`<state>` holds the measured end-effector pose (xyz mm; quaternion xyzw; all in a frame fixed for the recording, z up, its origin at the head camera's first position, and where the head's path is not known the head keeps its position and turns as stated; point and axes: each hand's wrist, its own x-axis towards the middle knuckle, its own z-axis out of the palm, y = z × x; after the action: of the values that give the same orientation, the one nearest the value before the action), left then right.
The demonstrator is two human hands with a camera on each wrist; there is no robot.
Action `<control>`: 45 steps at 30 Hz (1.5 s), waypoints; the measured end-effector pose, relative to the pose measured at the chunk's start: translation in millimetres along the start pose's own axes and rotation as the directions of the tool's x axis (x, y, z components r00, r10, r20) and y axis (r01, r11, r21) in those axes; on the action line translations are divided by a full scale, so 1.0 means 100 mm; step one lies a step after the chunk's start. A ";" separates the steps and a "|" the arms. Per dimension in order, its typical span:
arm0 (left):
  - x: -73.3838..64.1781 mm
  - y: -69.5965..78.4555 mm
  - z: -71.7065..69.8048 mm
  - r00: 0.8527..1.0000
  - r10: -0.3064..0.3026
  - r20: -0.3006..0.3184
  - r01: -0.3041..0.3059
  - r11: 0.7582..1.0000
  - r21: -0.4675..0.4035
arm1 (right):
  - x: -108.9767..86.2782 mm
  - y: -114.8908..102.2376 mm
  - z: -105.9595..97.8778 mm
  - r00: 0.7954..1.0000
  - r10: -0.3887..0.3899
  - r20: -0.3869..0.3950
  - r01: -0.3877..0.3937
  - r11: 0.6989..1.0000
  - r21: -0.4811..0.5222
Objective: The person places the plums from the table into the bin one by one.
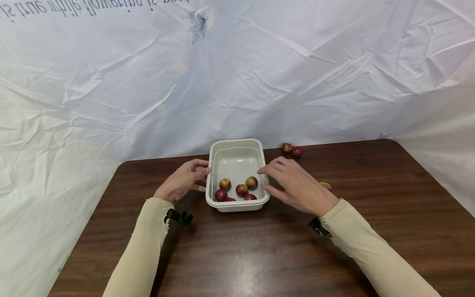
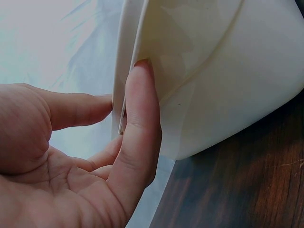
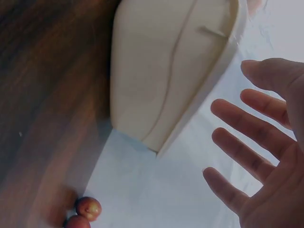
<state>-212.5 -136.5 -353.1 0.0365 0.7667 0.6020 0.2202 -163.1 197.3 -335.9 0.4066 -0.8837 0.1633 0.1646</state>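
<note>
Pinching tub [image 1: 236, 165], left hand [image 1: 184, 178]; head view alone shows apples [image 1: 242, 190] inside

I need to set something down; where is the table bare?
The tabletop is bare along its right edge, and in front of the white bin between the left sleeve and right sleeve. It's crowded at the bin's sides, by the left grip and right grip.

A dark wood-grain table [image 1: 208, 247] carries a pale rectangular bin [image 1: 237, 208] near its far edge, two touching red apples [image 1: 287, 148] farther right along that edge, and a partly hidden reddish-yellow apple [image 1: 325, 185] nearer.
</note>
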 end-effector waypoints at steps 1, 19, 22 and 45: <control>0.00 0.00 0.00 1.000 -0.002 -0.001 0.002 1.000 -0.001 | 0.00 0.01 -0.02 1.000 0.006 -0.001 -0.006 1.000 0.000; 0.02 -0.02 0.00 1.000 0.001 0.000 -0.001 1.000 0.004 | -0.09 0.17 -0.33 0.990 0.131 0.049 -0.131 0.991 -0.006; 0.01 -0.02 0.01 1.000 -0.001 -0.001 0.001 1.000 0.001 | -0.10 0.19 -0.37 0.986 0.158 0.054 -0.158 0.987 -0.011; -0.01 0.01 0.01 1.000 -0.001 0.001 0.001 1.000 0.008 | -0.20 0.40 -0.62 0.919 0.335 0.207 -0.329 0.942 -0.061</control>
<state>-211.6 -136.0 -352.2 0.0372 0.7690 0.5989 0.2206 -171.5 261.4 -295.8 0.2641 -0.9543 0.1327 0.0431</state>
